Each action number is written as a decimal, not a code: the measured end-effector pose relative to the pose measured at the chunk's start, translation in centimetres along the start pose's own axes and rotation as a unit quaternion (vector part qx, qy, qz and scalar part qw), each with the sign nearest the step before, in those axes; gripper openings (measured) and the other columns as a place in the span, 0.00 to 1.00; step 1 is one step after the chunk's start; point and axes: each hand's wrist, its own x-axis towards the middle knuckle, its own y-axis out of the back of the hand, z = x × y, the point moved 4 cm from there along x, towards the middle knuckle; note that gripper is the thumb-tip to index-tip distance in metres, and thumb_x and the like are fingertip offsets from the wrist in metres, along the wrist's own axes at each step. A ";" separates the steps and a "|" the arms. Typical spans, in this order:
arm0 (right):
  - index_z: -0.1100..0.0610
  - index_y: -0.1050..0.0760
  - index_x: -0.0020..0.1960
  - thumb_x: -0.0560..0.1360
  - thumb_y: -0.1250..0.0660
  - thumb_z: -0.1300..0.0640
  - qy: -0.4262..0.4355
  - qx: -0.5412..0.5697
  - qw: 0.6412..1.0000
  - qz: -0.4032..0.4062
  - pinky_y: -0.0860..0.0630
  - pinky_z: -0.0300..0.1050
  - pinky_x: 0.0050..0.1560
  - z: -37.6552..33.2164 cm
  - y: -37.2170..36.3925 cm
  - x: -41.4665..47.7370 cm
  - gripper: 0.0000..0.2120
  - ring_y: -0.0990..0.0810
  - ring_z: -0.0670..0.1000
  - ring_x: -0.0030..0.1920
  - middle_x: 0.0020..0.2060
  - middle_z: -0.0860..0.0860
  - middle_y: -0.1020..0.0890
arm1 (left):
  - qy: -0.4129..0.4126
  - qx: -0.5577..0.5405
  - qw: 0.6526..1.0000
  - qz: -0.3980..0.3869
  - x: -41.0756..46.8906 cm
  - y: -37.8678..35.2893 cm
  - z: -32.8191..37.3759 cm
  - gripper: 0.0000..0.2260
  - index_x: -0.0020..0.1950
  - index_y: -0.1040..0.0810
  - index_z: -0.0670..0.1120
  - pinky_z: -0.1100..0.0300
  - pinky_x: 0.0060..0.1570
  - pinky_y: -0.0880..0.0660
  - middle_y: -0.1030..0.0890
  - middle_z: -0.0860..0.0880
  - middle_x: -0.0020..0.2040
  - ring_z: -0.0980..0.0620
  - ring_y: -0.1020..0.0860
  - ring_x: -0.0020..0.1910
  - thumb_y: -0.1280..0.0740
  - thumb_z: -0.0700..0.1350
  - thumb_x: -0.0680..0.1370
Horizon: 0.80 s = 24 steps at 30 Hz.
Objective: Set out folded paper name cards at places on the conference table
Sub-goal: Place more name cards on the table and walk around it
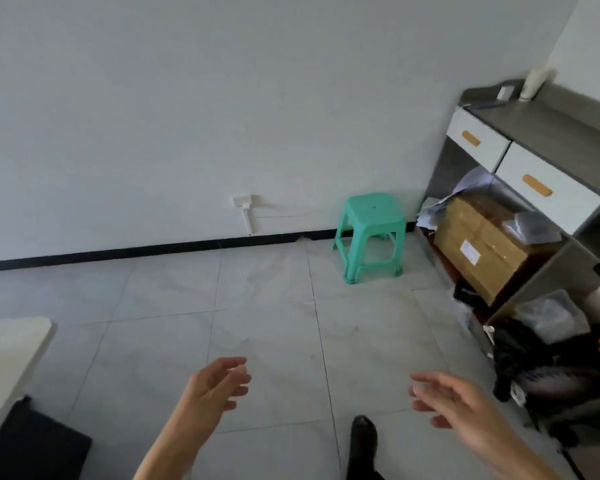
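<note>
Bare floor [264, 306] lies open across the middle of the frame and between the left hand [215, 382] and right hand [447, 400] at the bottom. A stool [369, 233] stands right of centre by the wall [187, 98]. A desk [534, 157] with a box [482, 247] and clutter [534, 362] under it blocks the right edge. A table [7, 344] corner and a black object [32, 445] fill the lower left.

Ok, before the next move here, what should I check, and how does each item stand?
1. Left hand free: ok, open, holds nothing.
2. Right hand free: ok, open, holds nothing.
3. Name cards in view: not ok, none visible.
4. Table within reach: cannot tell, only its corner shows at left.
5. Stool out of the way: ok, it stands by the wall.
</note>
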 end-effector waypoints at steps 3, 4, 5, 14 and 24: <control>0.54 0.20 0.49 0.74 0.31 0.60 0.009 -0.014 0.999 -0.036 0.24 0.43 0.40 -3.4 -1.6 7.7 0.05 0.15 0.51 0.43 0.42 0.53 0.13 | 0.025 -0.006 0.999 0.047 5.0 1.7 0.4 0.14 0.51 0.21 0.45 0.58 0.39 0.27 0.16 0.42 0.44 0.46 0.19 0.42 0.33 0.50 0.70; 0.54 0.20 0.49 0.74 0.31 0.59 0.016 -0.019 0.999 -0.046 0.24 0.42 0.40 -4.7 -2.1 10.5 0.05 0.14 0.50 0.42 0.42 0.52 0.13 | 0.026 -0.010 0.998 0.061 6.8 2.2 0.7 0.13 0.52 0.21 0.45 0.58 0.39 0.26 0.16 0.43 0.44 0.46 0.18 0.42 0.33 0.50 0.71; 0.54 0.20 0.50 0.74 0.31 0.59 0.023 -0.022 0.998 -0.056 0.24 0.42 0.40 -6.0 -2.7 13.2 0.05 0.14 0.49 0.41 0.42 0.52 0.13 | 0.029 -0.013 0.997 0.076 8.6 2.8 1.1 0.12 0.51 0.20 0.45 0.57 0.39 0.26 0.15 0.43 0.43 0.45 0.18 0.43 0.33 0.49 0.72; 0.55 0.20 0.51 0.75 0.33 0.57 0.101 -0.072 0.975 -0.186 0.22 0.50 0.46 -22.1 -12.0 32.9 0.06 0.15 0.50 0.43 0.43 0.53 0.14 | 0.059 -0.075 0.972 0.217 19.7 9.0 4.3 0.05 0.51 0.20 0.46 0.55 0.41 0.26 0.15 0.44 0.43 0.46 0.18 0.42 0.34 0.41 0.77; 0.55 0.19 0.49 0.75 0.33 0.56 0.085 -0.103 0.951 -0.279 0.21 0.49 0.45 -29.9 -29.6 45.7 0.06 0.15 0.51 0.43 0.43 0.53 0.14 | 0.154 -0.163 0.914 0.339 27.6 20.3 0.2 0.07 0.52 0.20 0.42 0.55 0.41 0.26 0.16 0.40 0.45 0.42 0.19 0.42 0.37 0.40 0.78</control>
